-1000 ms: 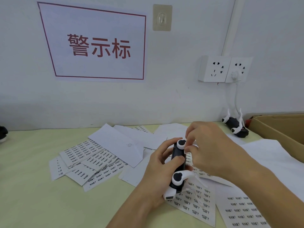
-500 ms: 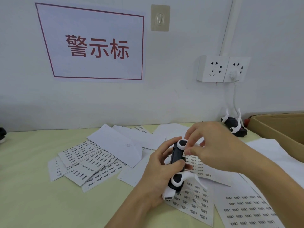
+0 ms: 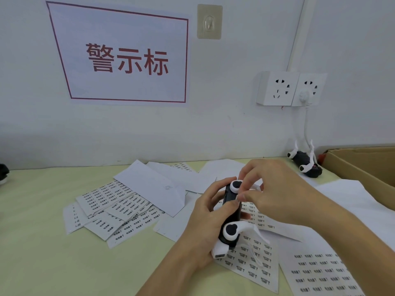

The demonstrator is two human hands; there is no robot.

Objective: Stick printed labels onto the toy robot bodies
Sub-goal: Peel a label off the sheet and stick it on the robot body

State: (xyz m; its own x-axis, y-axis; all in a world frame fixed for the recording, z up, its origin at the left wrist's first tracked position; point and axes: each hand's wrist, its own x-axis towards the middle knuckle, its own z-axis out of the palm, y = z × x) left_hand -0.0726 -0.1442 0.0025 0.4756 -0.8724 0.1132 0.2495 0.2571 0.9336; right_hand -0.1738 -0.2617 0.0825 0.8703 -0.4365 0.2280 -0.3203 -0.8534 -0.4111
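My left hand [image 3: 203, 223] grips a black toy robot body [image 3: 230, 212] with white limbs, held upright above the table. My right hand [image 3: 275, 193] is at the body's upper end, thumb and forefinger pinched together against its right side; whether a label sits between them is hidden. Label sheets [image 3: 254, 268] with small black print lie under the toy, more sheets [image 3: 115, 210] are fanned out to the left, and another sheet [image 3: 320, 272] lies at the bottom right. A second toy robot [image 3: 305, 163] lies on its back near the wall.
A cardboard box [image 3: 363, 165] stands at the right edge. Blank white paper sheets [image 3: 154, 184] lie mid-table. A wall socket [image 3: 290, 88] with a white cable hangs above the second toy. A red-lettered sign [image 3: 126, 60] is on the wall. A dark object [image 3: 3, 171] sits far left.
My right hand's fingers have shifted slightly on the upper end of the toy body. My left hand keeps the same grip; the toy stays put.
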